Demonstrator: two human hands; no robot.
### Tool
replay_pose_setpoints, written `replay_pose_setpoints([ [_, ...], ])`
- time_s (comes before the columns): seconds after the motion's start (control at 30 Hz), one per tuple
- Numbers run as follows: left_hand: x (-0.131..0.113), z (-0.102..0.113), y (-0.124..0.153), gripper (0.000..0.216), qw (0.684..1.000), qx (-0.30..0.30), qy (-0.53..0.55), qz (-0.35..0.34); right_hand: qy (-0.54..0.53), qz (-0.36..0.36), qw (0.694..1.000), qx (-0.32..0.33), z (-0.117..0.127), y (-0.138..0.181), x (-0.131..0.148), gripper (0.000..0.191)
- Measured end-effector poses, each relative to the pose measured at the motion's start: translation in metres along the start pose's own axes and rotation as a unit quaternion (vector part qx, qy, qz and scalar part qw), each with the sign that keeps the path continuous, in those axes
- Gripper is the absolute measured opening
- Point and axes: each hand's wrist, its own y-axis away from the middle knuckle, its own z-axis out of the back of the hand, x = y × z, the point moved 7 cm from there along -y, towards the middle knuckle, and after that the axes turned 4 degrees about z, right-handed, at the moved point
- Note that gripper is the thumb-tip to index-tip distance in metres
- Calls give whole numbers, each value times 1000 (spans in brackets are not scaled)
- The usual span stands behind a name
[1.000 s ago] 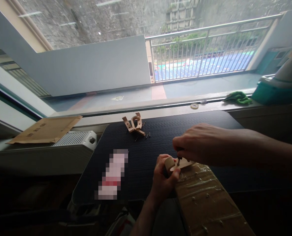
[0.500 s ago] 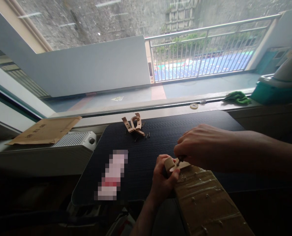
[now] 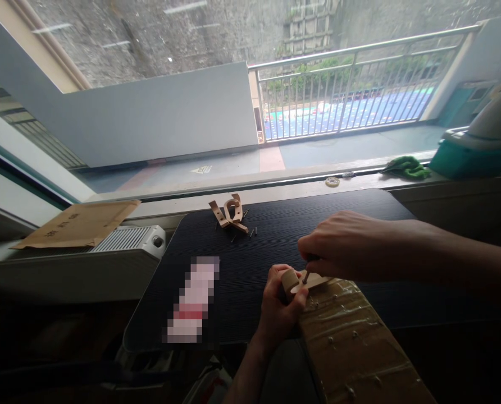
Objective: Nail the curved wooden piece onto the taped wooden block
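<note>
Right hand: fingers curl over a small dark tool; only its tip shows, handle hidden, type cannot be told. Forearm cut off at right frame edge.

Left hand: fingers wrap a small wooden piece; its lower part is hidden, full shape unclear.

Taped cardboard board: cut off at bottom edge.

Pixelated object on the tabletop, lower centre-left: blurred, not identifiable.

Dark pins beside wooden parts, centre: too small to tell nails from screws.

Teal-and-white object, upper right: cut off by the frame edge.
</note>
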Motion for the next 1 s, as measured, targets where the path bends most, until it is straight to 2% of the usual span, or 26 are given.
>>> replay_pose_setpoints([
  [0.17, -1, 0, 1, 19, 1000, 2, 2, -6, -13, 25, 1000, 10, 11, 4, 8, 13],
  [0.37, -2, 0, 0, 18, 1000, 3, -1, -4, 3, 23, 998, 58, -3, 0, 5, 14],
  [0.53, -1, 0, -1, 18, 1000, -3, 1, 0, -10, 19, 999, 37, -9, 0, -1, 17],
  [0.77, -1, 0, 0, 18, 1000, -2, 5, -1, -23, 3, 1000, 5, -5, 0, -2, 26],
  [0.93, -2, 0, 0, 19, 1000, -3, -2, -18, -5, 2, 1000, 18, 6, 5, 2, 10],
  [1.0, -1, 0, 0, 18, 1000, -2, -3, -19, -3, 7, 999, 32, 9, 7, 4, 9],
])
